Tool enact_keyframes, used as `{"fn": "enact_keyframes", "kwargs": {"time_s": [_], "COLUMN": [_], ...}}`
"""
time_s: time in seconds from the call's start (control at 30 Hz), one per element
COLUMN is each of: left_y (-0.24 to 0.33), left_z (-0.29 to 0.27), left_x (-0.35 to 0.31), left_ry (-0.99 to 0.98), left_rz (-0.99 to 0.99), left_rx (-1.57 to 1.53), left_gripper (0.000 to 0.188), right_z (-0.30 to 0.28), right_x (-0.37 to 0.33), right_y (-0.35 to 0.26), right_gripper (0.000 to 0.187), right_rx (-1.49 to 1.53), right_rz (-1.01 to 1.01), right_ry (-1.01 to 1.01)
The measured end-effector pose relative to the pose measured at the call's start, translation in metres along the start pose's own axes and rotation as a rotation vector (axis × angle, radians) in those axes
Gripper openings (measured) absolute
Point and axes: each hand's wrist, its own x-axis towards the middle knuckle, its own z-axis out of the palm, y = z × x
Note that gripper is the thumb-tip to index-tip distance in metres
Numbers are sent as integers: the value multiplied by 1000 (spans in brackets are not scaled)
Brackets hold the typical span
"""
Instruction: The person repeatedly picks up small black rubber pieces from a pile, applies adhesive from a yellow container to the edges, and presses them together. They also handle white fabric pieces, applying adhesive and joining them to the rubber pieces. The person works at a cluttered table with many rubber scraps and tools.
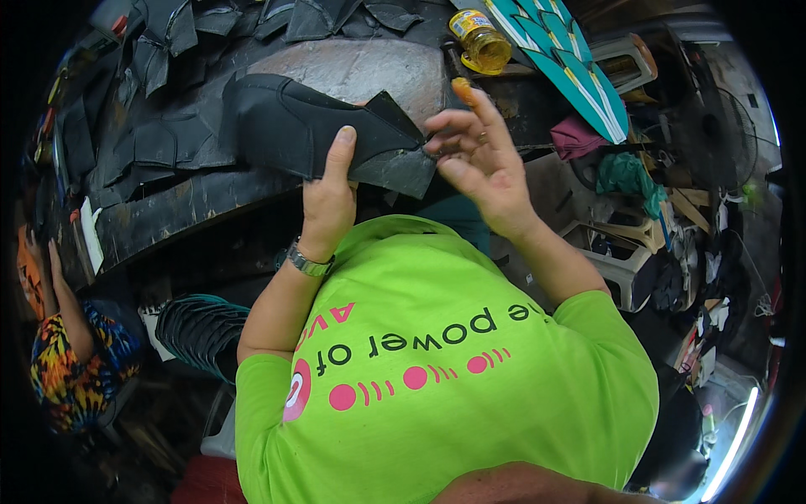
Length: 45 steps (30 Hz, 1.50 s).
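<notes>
Over the bench (186, 214) — black panel (273, 126), left hand (330, 197) gripping, right hand (487, 164) alongside

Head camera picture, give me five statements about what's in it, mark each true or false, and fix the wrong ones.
1. The left hand holds a black piece. True.
2. The watch is on the right wrist. False: it is on the left wrist.
3. The shirt is lime green. True.
4. The jar is right of the teal sheet. False: it is to the left.
5. The right hand has an orange index fingertip. True.
</notes>
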Motion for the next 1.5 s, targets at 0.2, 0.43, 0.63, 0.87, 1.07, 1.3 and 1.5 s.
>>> {"fn": "enact_keyframes", "kwargs": {"time_s": [0.2,0.43,0.63,0.87,1.07,1.3,1.5], "left_y": [17,18,16,11,13,17,17], "left_z": [-15,-8,1,7,9,15,23], "left_x": [0,2,1,0,3,4,3], "left_ry": [-571,-159,-126,-94,-90,1,30], "left_rz": [-12,-78,-84,-88,-92,-111,-87], "left_rx": [-265,-204,-245,-261,-212,-188,-175], "left_gripper": [47,40,38,38,38,38,37], "right_z": [-4,-11,-9,-14,-15,-7,-5], "right_x": [15,37,37,32,32,33,33], "right_y": [5,7,20,24,16,14,15], "right_gripper": [80,45,44,53,49,53,52], "right_rx": [7,-772,-834,-958,-1009,-1044,-1164], "right_rz": [-48,-516,-634,-674,-660,-715,-828], "right_ry": [128,162,199,260,227,179,143]}}
